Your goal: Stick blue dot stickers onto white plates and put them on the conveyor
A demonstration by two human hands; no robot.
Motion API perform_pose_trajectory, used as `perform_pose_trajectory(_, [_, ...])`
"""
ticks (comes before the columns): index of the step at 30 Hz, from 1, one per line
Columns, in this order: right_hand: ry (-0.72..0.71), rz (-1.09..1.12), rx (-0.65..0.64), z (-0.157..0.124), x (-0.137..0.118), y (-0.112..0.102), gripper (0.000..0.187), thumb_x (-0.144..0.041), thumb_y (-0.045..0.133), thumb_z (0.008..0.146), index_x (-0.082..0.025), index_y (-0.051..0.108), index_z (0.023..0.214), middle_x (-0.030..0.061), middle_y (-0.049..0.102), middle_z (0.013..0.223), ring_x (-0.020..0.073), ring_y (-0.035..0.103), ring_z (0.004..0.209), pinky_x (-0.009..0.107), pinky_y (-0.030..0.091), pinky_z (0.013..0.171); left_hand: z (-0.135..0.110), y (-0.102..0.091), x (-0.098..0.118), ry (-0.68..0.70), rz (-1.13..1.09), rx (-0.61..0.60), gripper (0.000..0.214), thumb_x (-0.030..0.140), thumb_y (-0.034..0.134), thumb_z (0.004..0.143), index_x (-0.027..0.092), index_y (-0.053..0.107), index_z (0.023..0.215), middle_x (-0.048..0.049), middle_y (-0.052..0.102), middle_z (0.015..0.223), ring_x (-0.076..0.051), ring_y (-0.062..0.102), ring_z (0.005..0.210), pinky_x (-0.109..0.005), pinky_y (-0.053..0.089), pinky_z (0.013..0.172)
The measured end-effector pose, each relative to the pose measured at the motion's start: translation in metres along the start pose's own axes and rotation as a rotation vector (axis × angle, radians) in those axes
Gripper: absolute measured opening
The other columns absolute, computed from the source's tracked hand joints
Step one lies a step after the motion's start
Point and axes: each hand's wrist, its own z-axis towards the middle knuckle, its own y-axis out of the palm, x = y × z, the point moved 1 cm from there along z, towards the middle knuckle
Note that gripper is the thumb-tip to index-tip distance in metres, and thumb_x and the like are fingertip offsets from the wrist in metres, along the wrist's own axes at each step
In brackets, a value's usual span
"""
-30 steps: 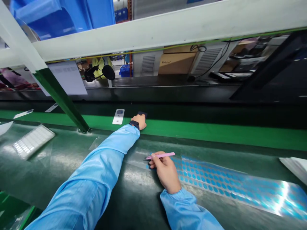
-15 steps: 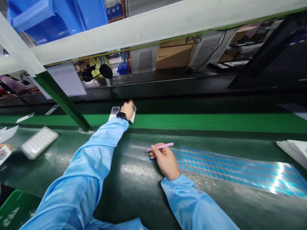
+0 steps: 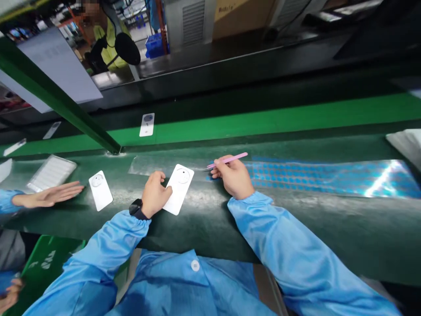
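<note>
My left hand [image 3: 155, 195], a black watch on its wrist, has its thumb over the left edge of a white phone-shaped panel [image 3: 176, 193]. The panel is tilted and bears a ring-shaped marking near its top. In my closed right hand [image 3: 237, 177] is a pair of pink tweezers [image 3: 234, 158], tips pointing left. Beneath and right of that hand stretches a clear sheet of blue round stickers [image 3: 302, 177]. A bit of blue shows below the tweezer tips; whether they grip it I cannot tell.
Another white panel [image 3: 100, 191] lies on the bench beside a co-worker's outstretched hand [image 3: 54, 195]. One more panel [image 3: 147, 125] rests on the green strip [image 3: 230, 125] behind. A clear tray [image 3: 54, 171], a green post [image 3: 66, 105] and white sheets [image 3: 408, 142] stand around.
My left hand has come back from the green strip to the bench with a white panel. The right hand still holds the tweezers by the sticker sheet. The view has tilted downward.
</note>
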Motion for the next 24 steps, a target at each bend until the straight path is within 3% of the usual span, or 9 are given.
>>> perform_pose_trajectory(7, [-0.041,-0.245,-0.061,-0.001,-0.016,-0.011,0.037,-0.051,0.075,0.064,-0.021,0.056,0.073,-0.0012,0.062,0.054,0.0131,0.057,0.045,0.026,0.047,0.045,-0.007,0.003,0.008,0.095,0.122,-0.245,0.029,0.028,0.059,0.080,0.022,0.055,0.108,-0.0015,0.065,0.077,-0.023,0.064,0.076,-0.035,0.049,0.072])
perform_pose_trajectory(10, [0.028,-0.390,-0.128,0.003,-0.023,-0.015,0.037,-0.049,0.078,0.061,-0.020,0.058,0.070,0.0006,0.063,0.053,0.0139,0.057,0.044,0.026,0.047,0.042,-0.002,0.011,0.010,0.278,0.104,-0.229,0.025,0.033,0.065,0.080,0.023,0.061,0.103,-0.0060,0.066,0.097,-0.025,0.061,0.098,-0.039,0.046,0.085])
perform_pose_trajectory(14, [0.117,-0.353,-0.131,0.007,-0.024,-0.017,0.042,-0.053,0.081,0.054,-0.019,0.058,0.066,0.0017,0.062,0.051,0.0143,0.058,0.044,0.026,0.048,0.041,0.005,0.026,0.007,0.446,0.052,-0.230,0.038,0.038,0.076,0.073,0.026,0.065,0.107,-0.0072,0.060,0.126,-0.034,0.040,0.130,-0.051,0.032,0.100])
perform_pose_trajectory(24, [0.154,-0.400,-0.172,0.010,-0.021,-0.021,0.044,-0.054,0.082,0.056,-0.017,0.060,0.065,0.0032,0.062,0.051,0.0130,0.056,0.042,0.025,0.049,0.040,0.003,0.036,0.005,0.496,0.016,-0.210,0.038,0.044,0.075,0.074,0.027,0.067,0.108,-0.0082,0.061,0.124,-0.036,0.038,0.131,-0.052,0.027,0.099])
